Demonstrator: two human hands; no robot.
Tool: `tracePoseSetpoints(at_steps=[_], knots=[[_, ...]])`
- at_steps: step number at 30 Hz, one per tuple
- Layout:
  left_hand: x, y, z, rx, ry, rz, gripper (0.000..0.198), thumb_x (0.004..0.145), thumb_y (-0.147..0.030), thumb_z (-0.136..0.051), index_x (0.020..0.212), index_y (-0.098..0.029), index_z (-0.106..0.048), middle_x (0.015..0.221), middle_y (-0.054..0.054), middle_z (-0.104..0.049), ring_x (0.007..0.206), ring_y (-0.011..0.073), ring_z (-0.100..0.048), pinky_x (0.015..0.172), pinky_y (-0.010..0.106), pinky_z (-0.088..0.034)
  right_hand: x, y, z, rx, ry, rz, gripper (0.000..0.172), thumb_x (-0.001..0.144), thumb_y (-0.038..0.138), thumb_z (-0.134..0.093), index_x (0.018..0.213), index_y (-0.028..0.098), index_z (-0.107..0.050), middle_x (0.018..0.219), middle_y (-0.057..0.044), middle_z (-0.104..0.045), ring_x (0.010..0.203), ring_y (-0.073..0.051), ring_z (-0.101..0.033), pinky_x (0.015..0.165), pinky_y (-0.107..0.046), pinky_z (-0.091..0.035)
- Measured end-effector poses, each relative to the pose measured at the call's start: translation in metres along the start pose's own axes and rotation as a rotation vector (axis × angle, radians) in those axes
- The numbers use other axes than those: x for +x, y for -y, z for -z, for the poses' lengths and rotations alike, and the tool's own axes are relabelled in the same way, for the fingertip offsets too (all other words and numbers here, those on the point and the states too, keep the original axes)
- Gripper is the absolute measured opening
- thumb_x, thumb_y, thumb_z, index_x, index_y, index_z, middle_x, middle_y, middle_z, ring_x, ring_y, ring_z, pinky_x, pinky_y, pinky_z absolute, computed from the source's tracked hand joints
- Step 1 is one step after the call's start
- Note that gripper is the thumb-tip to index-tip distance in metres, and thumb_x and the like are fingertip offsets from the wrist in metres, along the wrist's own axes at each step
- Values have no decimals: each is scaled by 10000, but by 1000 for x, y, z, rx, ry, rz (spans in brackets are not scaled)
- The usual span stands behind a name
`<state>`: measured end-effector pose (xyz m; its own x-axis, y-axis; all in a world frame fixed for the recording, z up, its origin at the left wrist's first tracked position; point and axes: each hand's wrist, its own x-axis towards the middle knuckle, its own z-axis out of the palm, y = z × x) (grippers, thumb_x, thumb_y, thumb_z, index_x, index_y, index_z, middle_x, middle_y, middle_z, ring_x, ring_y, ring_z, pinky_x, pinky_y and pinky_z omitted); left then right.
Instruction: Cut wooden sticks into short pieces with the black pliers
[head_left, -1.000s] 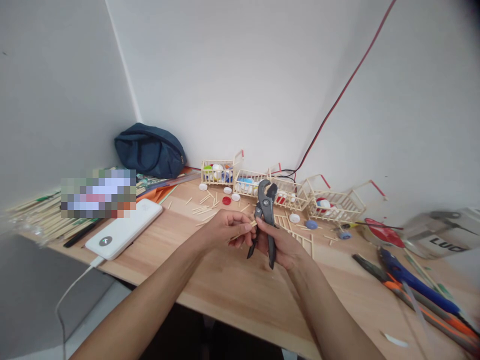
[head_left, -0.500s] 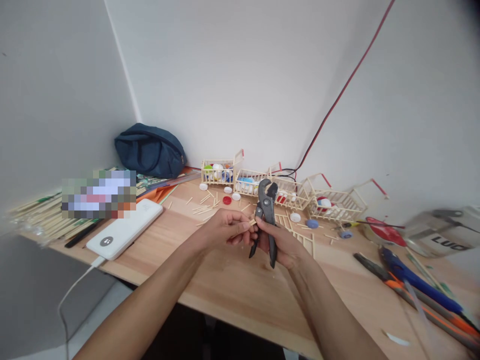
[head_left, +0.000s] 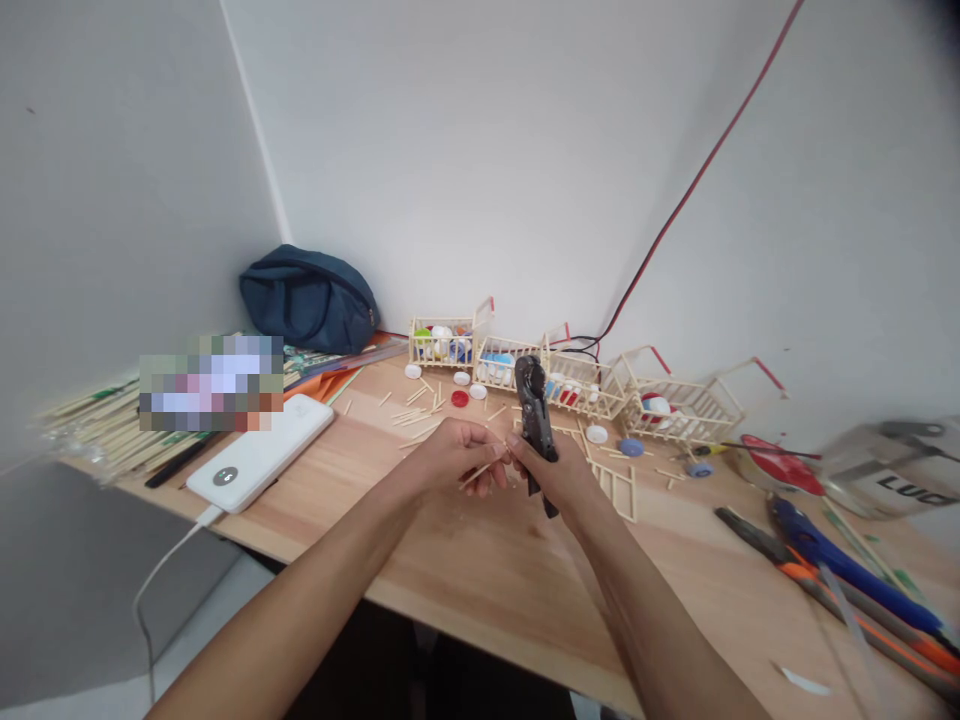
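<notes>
Over the middle of the table, my left hand (head_left: pixel 466 458) pinches a thin wooden stick (head_left: pixel 480 468) between thumb and fingers. My right hand (head_left: pixel 559 470) is closed around a dark pair of hand cutters (head_left: pixel 534 415), held upright with the jaws at the top. The two hands' fingertips meet or nearly meet at the stick's end. Behind them lie short cut sticks (head_left: pixel 411 416) and a flat stick frame (head_left: pixel 615 490). Small stick-built carts stand in a row at the back, among them one (head_left: pixel 442 343) filled with bottle caps and another (head_left: pixel 679 408) at the right.
At left are a white power bank (head_left: pixel 259 455) with a cable, bundled skewers (head_left: pixel 112 430) and a blue pouch (head_left: pixel 311 300). To the right lie pliers (head_left: pixel 757 540), a blue-handled tool (head_left: pixel 847 570) and a clear jar (head_left: pixel 892 475). Loose bottle caps (head_left: pixel 631 447) dot the table.
The cutters have turned in my right hand, so their jaws and handles look narrower and closer together. The stick in my left hand now points down and left. The view has shifted slightly.
</notes>
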<state>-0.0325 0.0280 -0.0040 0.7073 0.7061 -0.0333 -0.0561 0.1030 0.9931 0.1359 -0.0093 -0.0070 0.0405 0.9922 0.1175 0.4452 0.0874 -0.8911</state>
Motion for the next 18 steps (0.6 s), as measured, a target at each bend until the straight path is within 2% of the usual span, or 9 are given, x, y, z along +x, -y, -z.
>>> tracePoseSetpoints(at_steps=[3, 8, 14, 18], knots=[[-1, 0, 1, -110, 42, 44, 377, 755, -456, -609, 816, -84, -635, 718, 88, -687, 461, 82, -564, 413, 178, -385, 1, -2, 4, -25, -47, 17, 369, 773, 521, -548, 658, 172, -569, 548, 5, -536, 501, -125, -487, 475, -237, -369], [-3, 4, 4, -306, 101, 86, 350, 770, -405, -621, 903, -81, -636, 854, 143, -701, 629, 129, -640, 570, 222, -493, 5, -6, 16, 48, -178, 46, 382, 753, 544, -567, 672, 171, -546, 565, 2, -535, 518, -129, -491, 490, -239, -382], [-3, 0, 2, -275, 10, 117, 258, 747, -355, -649, 789, -102, -626, 824, 110, -702, 622, 115, -637, 569, 205, -496, 7, -7, 22, 41, -212, 91, 373, 770, 525, -558, 652, 172, -536, 565, 9, -500, 522, -124, -461, 488, -237, -369], [-2, -2, 1, -212, -45, 140, 211, 710, -316, -672, 720, -119, -596, 728, 62, -686, 534, 75, -591, 490, 161, -451, 6, -5, 18, 42, -220, 129, 332, 781, 502, -558, 702, 180, -550, 578, 17, -507, 529, -126, -468, 494, -234, -377]])
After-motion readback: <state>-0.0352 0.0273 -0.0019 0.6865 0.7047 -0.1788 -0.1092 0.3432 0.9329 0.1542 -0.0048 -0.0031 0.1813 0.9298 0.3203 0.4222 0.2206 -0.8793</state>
